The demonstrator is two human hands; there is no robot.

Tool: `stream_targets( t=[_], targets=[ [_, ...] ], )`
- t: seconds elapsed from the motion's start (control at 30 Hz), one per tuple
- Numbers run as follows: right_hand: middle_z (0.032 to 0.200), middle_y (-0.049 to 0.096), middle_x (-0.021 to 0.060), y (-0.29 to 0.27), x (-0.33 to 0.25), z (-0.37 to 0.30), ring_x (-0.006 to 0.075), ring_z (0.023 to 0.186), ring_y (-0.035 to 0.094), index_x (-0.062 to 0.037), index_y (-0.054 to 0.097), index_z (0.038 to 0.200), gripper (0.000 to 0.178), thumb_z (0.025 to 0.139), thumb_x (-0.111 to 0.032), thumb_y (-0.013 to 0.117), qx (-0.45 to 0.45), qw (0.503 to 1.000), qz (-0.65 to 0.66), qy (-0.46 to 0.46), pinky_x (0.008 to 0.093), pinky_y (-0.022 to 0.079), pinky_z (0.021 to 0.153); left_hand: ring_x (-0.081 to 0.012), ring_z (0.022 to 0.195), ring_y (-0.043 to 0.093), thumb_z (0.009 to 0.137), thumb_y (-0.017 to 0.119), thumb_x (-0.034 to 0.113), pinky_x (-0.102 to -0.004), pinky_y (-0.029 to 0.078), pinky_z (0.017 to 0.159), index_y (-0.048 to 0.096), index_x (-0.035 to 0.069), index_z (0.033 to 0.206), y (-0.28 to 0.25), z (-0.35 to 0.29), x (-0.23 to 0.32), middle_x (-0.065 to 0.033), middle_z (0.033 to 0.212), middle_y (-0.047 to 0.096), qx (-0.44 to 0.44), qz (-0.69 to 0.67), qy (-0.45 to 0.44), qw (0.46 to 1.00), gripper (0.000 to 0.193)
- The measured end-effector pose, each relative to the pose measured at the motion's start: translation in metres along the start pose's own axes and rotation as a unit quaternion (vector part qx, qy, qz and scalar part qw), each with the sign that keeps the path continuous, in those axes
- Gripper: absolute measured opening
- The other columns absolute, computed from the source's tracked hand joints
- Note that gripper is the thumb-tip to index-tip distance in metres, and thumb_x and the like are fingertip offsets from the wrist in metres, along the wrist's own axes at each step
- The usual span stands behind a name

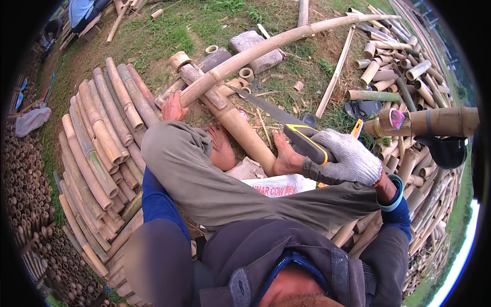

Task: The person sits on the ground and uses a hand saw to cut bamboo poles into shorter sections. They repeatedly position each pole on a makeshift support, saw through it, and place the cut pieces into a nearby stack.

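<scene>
My left hand is bare and grips the near end of a long bamboo pole. The pole slants away to the far right, its near part lying across a thick bamboo log with a flat wooden piece on top. A knitted white glove covers my right hand, which is closed around the black and yellow handle of a handsaw. The saw's blade points up and left, its tip close to the pole's near part; whether they touch I cannot tell. My bare feet are on either side of the log.
Cut bamboo lengths are stacked at left, and a heap of bamboo pieces lies at far right. A grey stone sits behind the pole. A thick horizontal bamboo stands near my right hand. A white printed sack lies beneath my legs.
</scene>
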State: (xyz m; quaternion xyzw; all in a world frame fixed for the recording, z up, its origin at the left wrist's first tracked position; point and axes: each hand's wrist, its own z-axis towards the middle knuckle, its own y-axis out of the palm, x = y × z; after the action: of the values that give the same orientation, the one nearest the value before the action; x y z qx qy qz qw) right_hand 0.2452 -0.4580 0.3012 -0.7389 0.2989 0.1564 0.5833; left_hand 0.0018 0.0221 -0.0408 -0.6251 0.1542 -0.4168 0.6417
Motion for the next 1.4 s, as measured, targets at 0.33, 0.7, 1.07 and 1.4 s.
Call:
stream_targets(
  t=[0.33, 0.7, 1.07, 1.4],
  targets=[
    [0.101, 0.069, 0.0029, 0.073, -0.022, -0.079, 0.0132, 0.095, 0.063, -0.0013, 0.065, 0.125, 0.045, 0.081, -0.001, 0.075, 0.188, 0.926, 0.291, 0.153, 0.0322, 0.053, 0.09, -0.038, 0.119, 0.062, 0.076, 0.095, 0.025, -0.0541, 0.05, 0.098, 0.052, 0.014, 0.147, 0.018, -0.01, -0.007, -0.0145, 0.128, 0.063, 0.036, 0.058, 0.021, 0.997, 0.085],
    [0.102, 0.064, 0.0022, 0.044, 0.012, -0.062, 0.01, 0.088, 0.061, -0.0035, 0.057, 0.139, 0.048, 0.094, -0.005, 0.072, 0.263, 0.872, 0.404, 0.088, 0.0277, 0.053, 0.081, -0.0371, 0.125, 0.061, 0.069, 0.097, 0.023, -0.0526, 0.05, 0.102, 0.055, 0.014, 0.149, 0.005, -0.021, -0.021, -0.0128, 0.13, 0.064, 0.024, -0.004, -0.037, 0.999, 0.091],
    [0.099, 0.056, -0.0003, -0.021, 0.135, -0.033, 0.0172, 0.094, 0.057, -0.017, 0.06, 0.116, 0.021, 0.112, -0.038, 0.059, 0.358, 0.726, 0.573, 0.128, 0.0365, 0.053, 0.094, -0.0384, 0.12, 0.065, 0.092, 0.079, 0.022, -0.0491, 0.053, 0.104, 0.067, 0.006, 0.137, -0.051, -0.28, -0.013, -0.0155, 0.128, 0.07, 0.024, -0.048, -0.15, 0.987, 0.049],
    [0.119, 0.058, 0.0107, 0.02, 0.079, 0.043, 0.0198, 0.105, 0.058, 0.0, 0.057, 0.136, 0.036, 0.111, -0.025, 0.061, 0.454, 0.697, 0.555, -0.024, 0.0337, 0.05, 0.095, -0.0353, 0.126, 0.062, 0.073, 0.092, 0.023, -0.0556, 0.039, 0.114, 0.07, 0.012, 0.125, 0.018, -0.407, -0.039, -0.0138, 0.115, 0.074, -0.096, 0.123, -0.287, 0.945, 0.057]
  ],
)
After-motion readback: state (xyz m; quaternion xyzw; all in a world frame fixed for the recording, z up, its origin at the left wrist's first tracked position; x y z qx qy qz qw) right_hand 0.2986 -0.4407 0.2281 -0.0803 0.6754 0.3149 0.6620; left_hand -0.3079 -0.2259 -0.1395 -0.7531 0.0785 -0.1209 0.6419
